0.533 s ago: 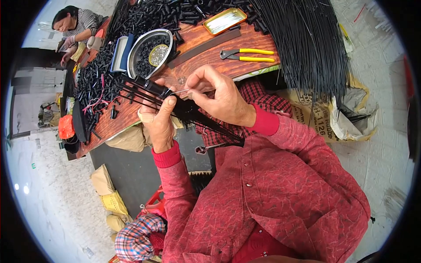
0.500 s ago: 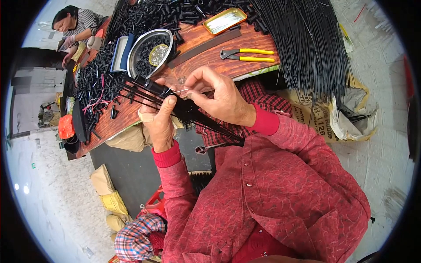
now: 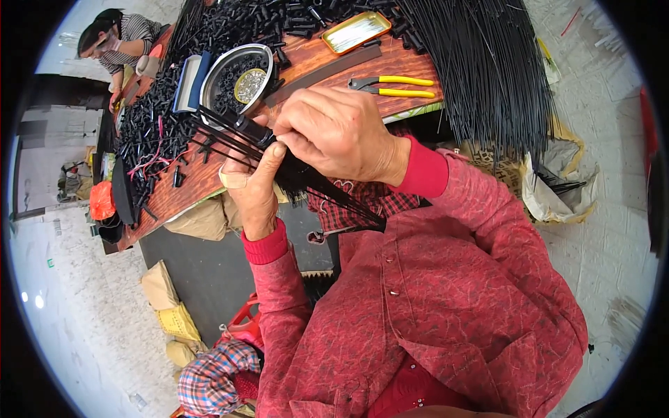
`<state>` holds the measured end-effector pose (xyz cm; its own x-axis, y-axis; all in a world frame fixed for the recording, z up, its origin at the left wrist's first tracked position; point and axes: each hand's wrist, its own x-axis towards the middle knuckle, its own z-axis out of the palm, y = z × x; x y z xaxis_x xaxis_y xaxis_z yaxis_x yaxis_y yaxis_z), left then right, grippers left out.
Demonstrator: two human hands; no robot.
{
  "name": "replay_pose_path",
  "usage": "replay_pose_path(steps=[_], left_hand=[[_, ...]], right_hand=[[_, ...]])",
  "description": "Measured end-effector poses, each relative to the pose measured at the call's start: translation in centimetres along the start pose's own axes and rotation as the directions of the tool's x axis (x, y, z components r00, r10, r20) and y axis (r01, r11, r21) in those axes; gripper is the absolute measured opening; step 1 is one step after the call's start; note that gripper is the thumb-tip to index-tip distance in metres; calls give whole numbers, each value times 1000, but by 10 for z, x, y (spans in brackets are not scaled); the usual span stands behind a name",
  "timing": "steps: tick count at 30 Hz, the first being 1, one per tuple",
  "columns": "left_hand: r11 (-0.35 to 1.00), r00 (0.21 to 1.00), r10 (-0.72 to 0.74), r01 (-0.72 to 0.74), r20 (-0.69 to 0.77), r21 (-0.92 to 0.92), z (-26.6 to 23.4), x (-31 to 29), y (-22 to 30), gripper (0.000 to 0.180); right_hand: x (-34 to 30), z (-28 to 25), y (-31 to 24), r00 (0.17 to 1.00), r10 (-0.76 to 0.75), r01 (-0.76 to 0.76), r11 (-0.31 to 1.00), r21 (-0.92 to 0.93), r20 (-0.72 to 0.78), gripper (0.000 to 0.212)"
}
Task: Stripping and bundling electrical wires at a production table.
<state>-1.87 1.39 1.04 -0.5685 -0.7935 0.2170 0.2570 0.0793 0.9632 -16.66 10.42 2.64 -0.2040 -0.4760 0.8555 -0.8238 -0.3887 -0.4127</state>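
Note:
My left hand (image 3: 252,189) is closed around a bundle of thin black rods (image 3: 230,144), with a tan wrap at the base of its thumb. A black cylindrical piece (image 3: 255,130) sits among the rods near my fingertips. Bent over that piece, my right hand (image 3: 338,136) is closed, thumb and fingers pinched together at its end. What the pinch holds is hidden behind the fingers. From my left hand the rods trail down and right across my lap.
Beyond my hands lie yellow-handled pincers (image 3: 394,86), a dark bar (image 3: 324,74), a tin of thin pale pins (image 3: 356,33), and a metal tray (image 3: 207,99) of black rings. Black tubular parts (image 3: 143,132) heap leftward; long black rods (image 3: 481,76) overhang at right. Another person (image 3: 132,38) sits far left.
My right hand has moved left and turned over, closing in on the black piece. The thin pale pin it pinched earlier is now out of sight. The other person has leaned and shifted an arm.

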Motion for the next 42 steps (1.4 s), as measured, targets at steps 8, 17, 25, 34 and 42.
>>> replay_pose_path(steps=[8,17,25,34,42], left_hand=[[999,999,-43,43,4,-7,-1,-2,2,43],[999,999,-45,45,10,-11,0,-2,2,40],[999,999,-30,31,36,-26,0,-1,2,38],[998,997,-60,60,43,14,-10,0,7,36],[997,996,-71,69,60,35,-10,3,9,38]], right_hand=[[-15,2,4,974,224,-226,970,84,41,13],[-25,0,4,911,390,-410,892,191,134,10],[-22,-15,16,890,321,-403,886,230,324,12],[-65,-56,88,828,483,-208,736,-644,285,35],[-91,-82,120,825,391,-55,774,-631,407,24]])
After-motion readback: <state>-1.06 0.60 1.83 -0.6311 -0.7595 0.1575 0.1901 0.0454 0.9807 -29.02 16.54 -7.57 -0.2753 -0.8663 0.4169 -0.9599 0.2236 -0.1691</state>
